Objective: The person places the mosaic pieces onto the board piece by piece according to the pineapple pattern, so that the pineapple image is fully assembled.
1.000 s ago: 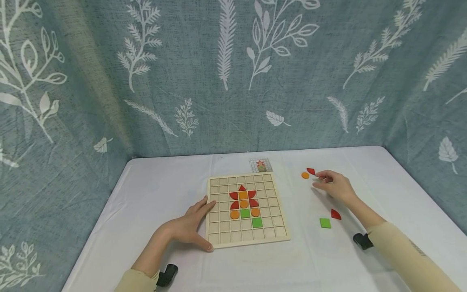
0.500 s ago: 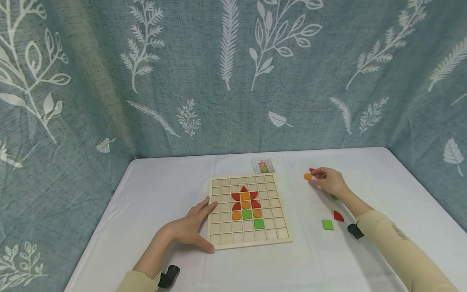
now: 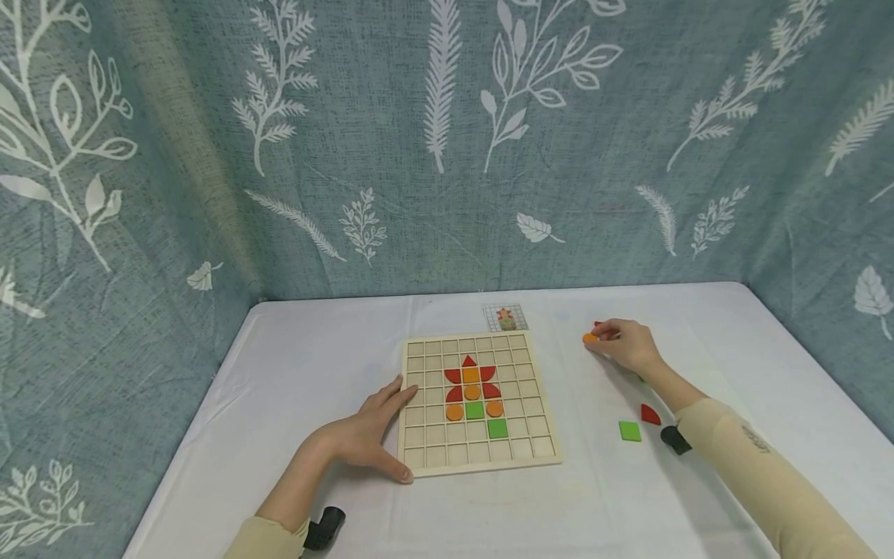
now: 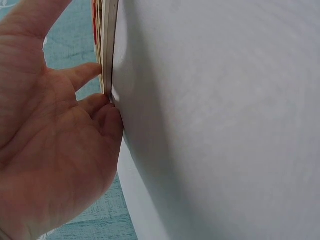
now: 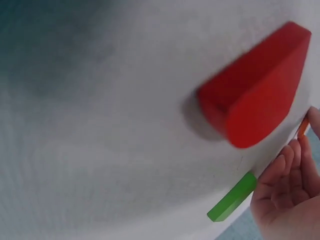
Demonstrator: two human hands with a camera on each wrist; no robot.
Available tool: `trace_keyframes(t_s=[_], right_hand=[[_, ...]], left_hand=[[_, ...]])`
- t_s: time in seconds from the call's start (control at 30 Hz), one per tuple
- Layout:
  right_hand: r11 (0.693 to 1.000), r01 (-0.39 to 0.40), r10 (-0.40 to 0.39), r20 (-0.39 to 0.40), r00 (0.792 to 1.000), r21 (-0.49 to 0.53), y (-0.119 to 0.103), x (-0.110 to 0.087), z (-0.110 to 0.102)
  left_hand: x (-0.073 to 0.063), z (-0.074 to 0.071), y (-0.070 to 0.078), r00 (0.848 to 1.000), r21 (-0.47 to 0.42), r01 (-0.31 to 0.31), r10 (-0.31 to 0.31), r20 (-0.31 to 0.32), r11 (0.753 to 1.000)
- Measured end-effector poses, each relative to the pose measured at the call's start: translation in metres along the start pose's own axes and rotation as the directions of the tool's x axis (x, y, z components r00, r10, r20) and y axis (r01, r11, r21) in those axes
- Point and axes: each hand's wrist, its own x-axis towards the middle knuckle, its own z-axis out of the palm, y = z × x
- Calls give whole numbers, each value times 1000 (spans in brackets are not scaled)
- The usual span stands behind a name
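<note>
My left hand (image 3: 359, 436) rests against the left side of a square wooden grid board (image 3: 433, 436), fingers spread and thumb at its near corner. In the left wrist view fingertips touch the board's edge (image 4: 108, 45). Red, orange and green flat pieces form a figure in the grid, including a red triangle (image 3: 469, 361) and a green square (image 3: 497, 428). To the right of the board, my right hand (image 3: 628, 345) pinches an orange disc (image 3: 589, 339) between thumb and fingers. The orange disc (image 5: 303, 126) is partly hidden by fingers in the right wrist view.
A red quarter-round piece (image 3: 650, 414) and a green square tile (image 3: 630, 432) lie on the white tablecloth (image 3: 594, 497). Another red piece (image 3: 598, 324) is partly covered by my right hand. A picture card (image 3: 505, 317) lies behind the board. A patterned curtain (image 3: 391, 241) encloses the table.
My right hand has moved slightly left, from beside the red piece to the orange disc, and its fingers have closed on the disc. My left hand stays at the board.
</note>
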Motion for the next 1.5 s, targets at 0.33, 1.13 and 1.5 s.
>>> trace_keyframes(t_s=[0.33,1.13,1.5], right_hand=[[988,-9,4,30,1000,156,-12,-9,6],[902,93,-178,166,970,423,-71,-63,57],[913,219,-322,277,905,345,-97,-79,83]], left_hand=[[0,0,0,1000,0,5,-5,5,1000],[-1,1,-1,1000,-6,13,-13,2,1000],[1,0,0,1000,-7,12,-12,-3,1000]])
